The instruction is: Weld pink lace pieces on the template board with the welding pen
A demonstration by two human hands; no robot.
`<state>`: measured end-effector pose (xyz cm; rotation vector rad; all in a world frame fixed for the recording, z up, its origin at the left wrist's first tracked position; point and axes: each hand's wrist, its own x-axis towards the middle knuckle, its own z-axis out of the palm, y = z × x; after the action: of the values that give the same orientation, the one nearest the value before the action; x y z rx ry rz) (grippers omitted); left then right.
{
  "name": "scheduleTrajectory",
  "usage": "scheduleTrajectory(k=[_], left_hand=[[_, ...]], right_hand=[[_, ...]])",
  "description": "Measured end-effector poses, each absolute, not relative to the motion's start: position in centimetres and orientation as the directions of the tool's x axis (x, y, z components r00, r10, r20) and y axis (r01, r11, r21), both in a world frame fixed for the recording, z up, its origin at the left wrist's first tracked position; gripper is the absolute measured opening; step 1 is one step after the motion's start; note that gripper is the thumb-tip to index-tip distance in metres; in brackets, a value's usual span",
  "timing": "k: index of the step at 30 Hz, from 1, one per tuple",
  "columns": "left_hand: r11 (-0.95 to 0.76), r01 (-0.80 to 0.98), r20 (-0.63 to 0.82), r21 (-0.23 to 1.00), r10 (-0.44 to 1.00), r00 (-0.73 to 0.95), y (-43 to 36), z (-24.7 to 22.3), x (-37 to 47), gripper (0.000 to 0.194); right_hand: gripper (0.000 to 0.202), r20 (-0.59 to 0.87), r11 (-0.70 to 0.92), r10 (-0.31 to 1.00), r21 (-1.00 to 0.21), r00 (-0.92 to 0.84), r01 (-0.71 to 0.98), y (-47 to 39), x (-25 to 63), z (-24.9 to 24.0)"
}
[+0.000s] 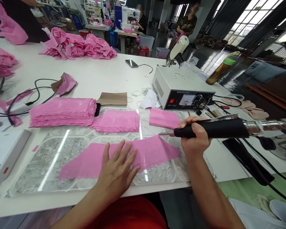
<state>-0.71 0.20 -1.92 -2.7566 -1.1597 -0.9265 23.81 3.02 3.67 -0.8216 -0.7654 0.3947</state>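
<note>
A flat pink fabric piece (147, 152) lies on a clear mat (52, 162) with a grey marbled look. My left hand (118, 165) rests on the fabric near its middle, fingers spread. In my right hand (195, 136) is a black-handled ultrasonic cutter (214, 128), its thin metal tip touching or just above the fabric's upper right edge. Behind the fabric sit a stack of lacy pink pieces (119, 121), a thicker folded pink stack (62, 112) and a small pink rectangular stack (164, 117).
A white control box (183, 87) with a dial stands at the back right, its cable running to the tool. Pink fabric heaps (78, 44), a phone (131, 63), brown card (114, 98) and an amber bottle (220, 70) are on the table. Two people are in the background.
</note>
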Motion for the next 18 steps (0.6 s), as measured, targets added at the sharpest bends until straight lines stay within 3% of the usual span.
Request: scheduleTrajectory(k=[12,18], left_hand=[[-0.711,0.675,0.504,0.197,0.664,0.552,-0.1,-1.9,-0.9,0.035],[-0.701,0.683,0.501,0.203,0.674,0.543,-0.1,-2.0,-0.8,0.035]], right_hand=[[0.011,0.399,0.555,0.725,-0.821,0.561,-0.134,2.5,21.4,3.3],[0.010,0.394,0.556,0.707,-0.823,0.588,-0.118,2.7,21.4,3.5]])
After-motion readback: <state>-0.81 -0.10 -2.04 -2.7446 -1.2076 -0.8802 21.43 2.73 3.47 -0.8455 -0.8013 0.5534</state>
